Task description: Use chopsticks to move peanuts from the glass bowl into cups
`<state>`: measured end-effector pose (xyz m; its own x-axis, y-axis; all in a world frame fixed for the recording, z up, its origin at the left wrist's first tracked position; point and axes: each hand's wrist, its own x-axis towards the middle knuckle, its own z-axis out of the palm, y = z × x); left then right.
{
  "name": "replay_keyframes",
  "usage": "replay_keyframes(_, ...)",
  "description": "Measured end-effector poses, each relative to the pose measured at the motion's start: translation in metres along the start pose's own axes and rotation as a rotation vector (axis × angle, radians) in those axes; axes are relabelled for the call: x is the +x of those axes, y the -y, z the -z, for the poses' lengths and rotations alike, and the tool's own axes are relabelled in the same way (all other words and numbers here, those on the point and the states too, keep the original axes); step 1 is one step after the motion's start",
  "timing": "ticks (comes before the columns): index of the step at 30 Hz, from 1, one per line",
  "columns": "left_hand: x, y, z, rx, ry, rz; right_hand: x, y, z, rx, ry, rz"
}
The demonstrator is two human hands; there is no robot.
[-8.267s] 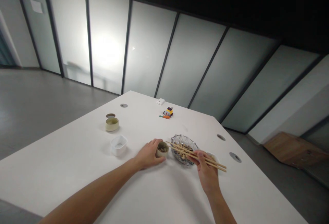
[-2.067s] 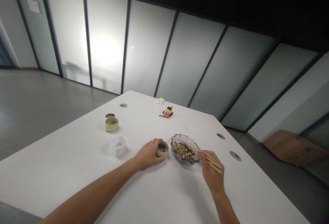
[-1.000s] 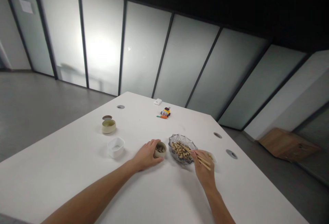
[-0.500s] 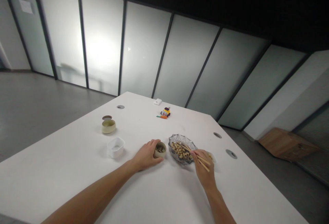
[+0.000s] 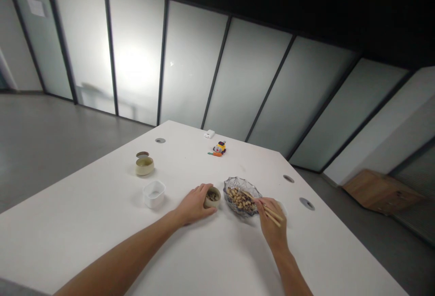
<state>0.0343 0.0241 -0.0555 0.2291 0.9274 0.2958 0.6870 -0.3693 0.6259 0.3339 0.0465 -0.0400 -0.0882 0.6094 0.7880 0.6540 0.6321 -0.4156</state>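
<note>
My left hand (image 5: 197,205) is wrapped round the left side of a small beige cup (image 5: 212,203) on the table. Dark, seed-like bits (image 5: 212,196) lie inside the cup. In my right hand (image 5: 273,223) is a pair of wooden chopsticks (image 5: 271,212), pointing left into a clear scalloped glass bowl (image 5: 234,212). Peanuts in their shells (image 5: 239,199) and some darker bits fill the bowl's middle. Whether the chopstick tips pinch anything is too small to tell. A white container (image 5: 283,209) is mostly hidden behind my right hand.
To the left stand a white square tub (image 5: 154,201) and a pale green-lined bowl (image 5: 144,169), with a dark round cable hole (image 5: 142,154) behind it. Farther back are a yellow toy car (image 5: 220,148), an orange toy carrot (image 5: 216,154) and a white box (image 5: 209,134).
My right hand and the chopsticks have shifted slightly right and now cover more of the white container. My left hand stays on the cup.
</note>
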Motion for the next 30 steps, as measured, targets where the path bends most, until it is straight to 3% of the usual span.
replay_keyframes(9,0.000,-0.002,0.001,-0.001,-0.007,-0.001,-0.001,0.001,-0.001,0.068,0.073,-0.034)
replay_keyframes(17,-0.001,-0.001,0.001,0.000,-0.004,-0.002,0.000,-0.001,0.001,0.059,-0.001,-0.069)
replay_keyframes(21,-0.001,0.000,0.001,-0.003,-0.006,-0.002,0.002,0.001,0.005,0.084,-0.065,-0.195)
replay_keyframes(26,-0.002,-0.003,0.003,-0.002,-0.006,0.006,0.001,0.009,0.002,0.477,-0.117,-0.485)
replay_keyframes(30,-0.002,-0.004,0.004,0.001,0.001,0.011,-0.002,0.017,-0.005,0.706,-0.046,-0.519)
